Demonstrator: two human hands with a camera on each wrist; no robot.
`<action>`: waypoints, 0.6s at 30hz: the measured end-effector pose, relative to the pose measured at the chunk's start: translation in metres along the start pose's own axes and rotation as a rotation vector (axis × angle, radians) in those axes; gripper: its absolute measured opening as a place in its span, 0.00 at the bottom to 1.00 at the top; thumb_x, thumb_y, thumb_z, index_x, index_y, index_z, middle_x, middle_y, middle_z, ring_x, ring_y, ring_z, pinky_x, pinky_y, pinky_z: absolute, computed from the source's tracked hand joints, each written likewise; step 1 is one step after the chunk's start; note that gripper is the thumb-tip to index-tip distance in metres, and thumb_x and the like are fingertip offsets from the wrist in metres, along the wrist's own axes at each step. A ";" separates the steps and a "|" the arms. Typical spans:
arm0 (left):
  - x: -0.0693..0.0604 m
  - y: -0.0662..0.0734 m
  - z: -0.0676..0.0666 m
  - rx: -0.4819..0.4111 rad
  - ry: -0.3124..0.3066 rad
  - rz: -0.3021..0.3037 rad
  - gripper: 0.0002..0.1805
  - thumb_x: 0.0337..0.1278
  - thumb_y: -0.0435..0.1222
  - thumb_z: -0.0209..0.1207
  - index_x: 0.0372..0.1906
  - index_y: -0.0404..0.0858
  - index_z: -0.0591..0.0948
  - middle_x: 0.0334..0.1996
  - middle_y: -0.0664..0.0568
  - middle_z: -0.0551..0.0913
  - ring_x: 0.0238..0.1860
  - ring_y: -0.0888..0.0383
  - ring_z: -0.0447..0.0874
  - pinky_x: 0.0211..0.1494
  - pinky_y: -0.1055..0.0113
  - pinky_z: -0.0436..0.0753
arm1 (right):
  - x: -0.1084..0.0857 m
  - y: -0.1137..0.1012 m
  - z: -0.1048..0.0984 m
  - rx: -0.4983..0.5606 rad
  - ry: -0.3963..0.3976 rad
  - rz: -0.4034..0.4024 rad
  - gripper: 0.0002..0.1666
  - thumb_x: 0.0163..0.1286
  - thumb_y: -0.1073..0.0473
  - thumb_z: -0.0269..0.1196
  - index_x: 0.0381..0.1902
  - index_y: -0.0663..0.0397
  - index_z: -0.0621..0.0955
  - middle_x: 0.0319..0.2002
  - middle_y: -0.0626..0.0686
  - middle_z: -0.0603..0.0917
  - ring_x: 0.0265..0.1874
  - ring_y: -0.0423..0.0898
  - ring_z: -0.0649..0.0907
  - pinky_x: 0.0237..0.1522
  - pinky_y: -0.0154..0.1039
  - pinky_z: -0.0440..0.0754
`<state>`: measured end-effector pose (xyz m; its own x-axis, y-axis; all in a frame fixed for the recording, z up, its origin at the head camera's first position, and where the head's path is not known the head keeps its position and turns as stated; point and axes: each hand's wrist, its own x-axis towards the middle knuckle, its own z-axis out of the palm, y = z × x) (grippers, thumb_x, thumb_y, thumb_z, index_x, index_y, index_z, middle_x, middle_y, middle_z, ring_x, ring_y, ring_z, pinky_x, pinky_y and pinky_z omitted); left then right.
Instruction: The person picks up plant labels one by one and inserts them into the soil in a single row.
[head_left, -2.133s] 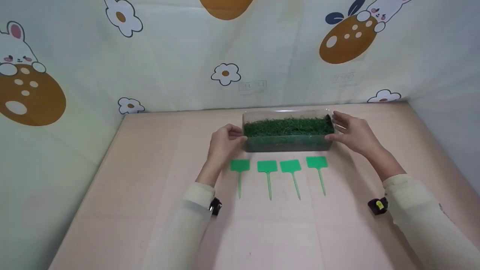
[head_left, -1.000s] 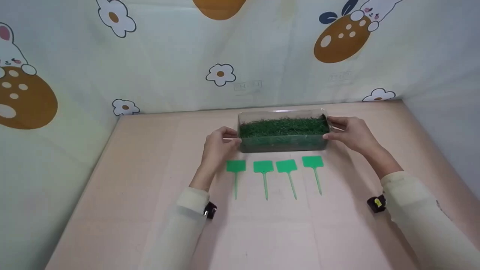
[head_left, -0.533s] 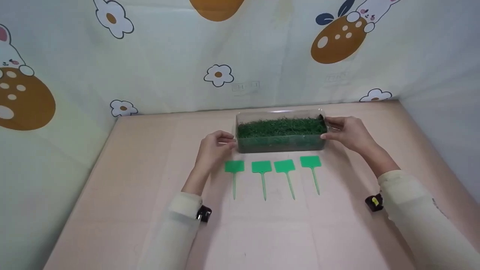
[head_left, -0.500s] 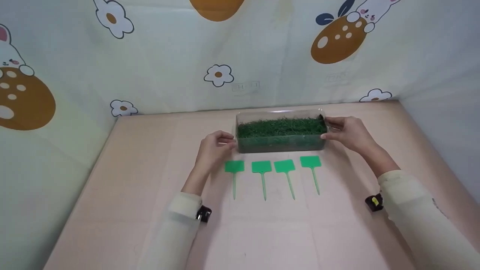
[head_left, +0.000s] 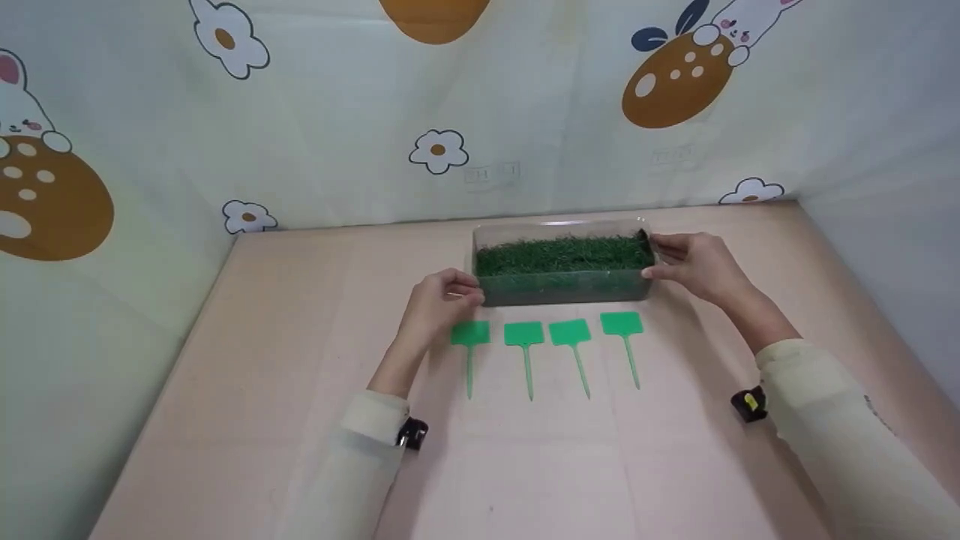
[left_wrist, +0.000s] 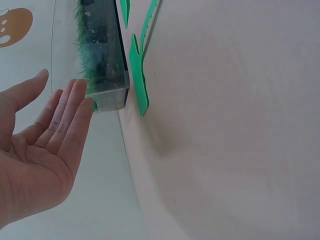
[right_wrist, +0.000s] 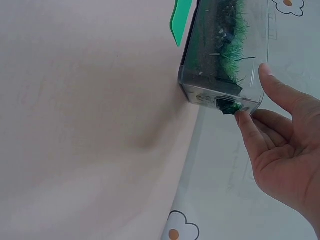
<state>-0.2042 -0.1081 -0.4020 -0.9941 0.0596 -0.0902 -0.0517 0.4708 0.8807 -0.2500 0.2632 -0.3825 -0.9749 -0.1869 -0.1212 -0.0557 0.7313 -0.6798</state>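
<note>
A clear rectangular box with green artificial grass inside stands near the table's back edge. At its left end is my left hand, thumb near the front corner; the left wrist view shows this hand with nearly straight fingers by the box wall, contact unclear. My right hand touches the right end, and in the right wrist view the fingertips of this hand rest against the end wall. Several green T-shaped markers lie in a row before the box, points toward me.
The pinkish table extends on both sides and in front. Behind it hangs a pale curtain printed with flowers, rabbits and brown shapes. A small black device is on the left wrist, another on the right.
My left hand first drew slightly away from the box's left end, then came back right and a little nearer the front corner. The right hand closed in on the right end and stays there.
</note>
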 end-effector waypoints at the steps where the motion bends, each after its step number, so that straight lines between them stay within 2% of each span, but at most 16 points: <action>1: -0.001 0.001 0.001 0.000 -0.007 -0.001 0.12 0.63 0.35 0.65 0.49 0.36 0.84 0.44 0.45 0.88 0.49 0.50 0.88 0.56 0.58 0.84 | 0.000 0.000 0.000 0.001 0.000 0.000 0.40 0.68 0.56 0.68 0.72 0.65 0.66 0.72 0.65 0.67 0.70 0.59 0.72 0.66 0.53 0.74; 7: -0.005 0.008 0.008 0.006 -0.053 -0.005 0.12 0.64 0.36 0.65 0.50 0.37 0.84 0.44 0.47 0.88 0.48 0.53 0.88 0.52 0.60 0.85 | 0.000 0.001 0.000 -0.001 -0.001 0.002 0.40 0.68 0.55 0.68 0.72 0.64 0.66 0.72 0.65 0.68 0.70 0.59 0.71 0.67 0.53 0.74; 18: -0.008 0.017 0.025 0.026 -0.123 0.034 0.13 0.65 0.37 0.64 0.52 0.37 0.83 0.44 0.48 0.89 0.48 0.53 0.86 0.53 0.60 0.84 | 0.000 0.002 -0.001 -0.017 0.003 -0.008 0.40 0.68 0.54 0.68 0.72 0.64 0.67 0.71 0.65 0.69 0.69 0.59 0.72 0.66 0.53 0.74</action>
<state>-0.1948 -0.0789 -0.3976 -0.9760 0.1830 -0.1182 -0.0138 0.4894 0.8719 -0.2503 0.2649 -0.3830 -0.9751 -0.1908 -0.1134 -0.0672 0.7406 -0.6685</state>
